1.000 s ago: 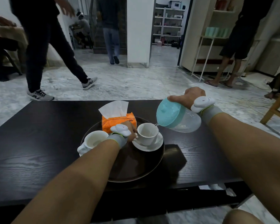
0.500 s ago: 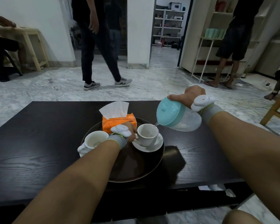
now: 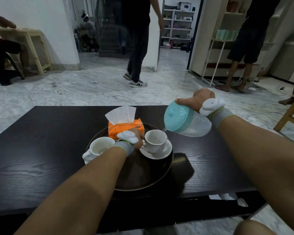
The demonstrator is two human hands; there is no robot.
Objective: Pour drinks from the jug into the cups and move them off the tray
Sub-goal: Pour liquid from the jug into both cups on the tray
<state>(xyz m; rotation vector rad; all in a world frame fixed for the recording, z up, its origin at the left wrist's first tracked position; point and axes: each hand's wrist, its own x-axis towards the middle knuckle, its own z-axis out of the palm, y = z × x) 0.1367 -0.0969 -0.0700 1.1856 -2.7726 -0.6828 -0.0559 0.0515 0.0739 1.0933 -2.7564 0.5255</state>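
Observation:
A clear jug (image 3: 193,126) with a turquoise lid is tipped left in my right hand (image 3: 200,100), and a thin stream of water runs from its spout into the right white cup (image 3: 155,140). That cup stands on a white saucer (image 3: 161,152) on the round dark tray (image 3: 143,173). My left hand (image 3: 138,135) holds this cup at its handle side. A second white cup (image 3: 100,147) sits at the tray's left edge, with some liquid in it.
An orange tissue pack (image 3: 126,128) stands at the back of the tray. The tray rests on a dark wooden table (image 3: 41,150). People stand and walk on the marble floor beyond the table. A wooden chair leg (image 3: 288,116) is at the right.
Both hands and the jug have held their place while water keeps running into the right cup. A person in the background has walked from left to right across the room.

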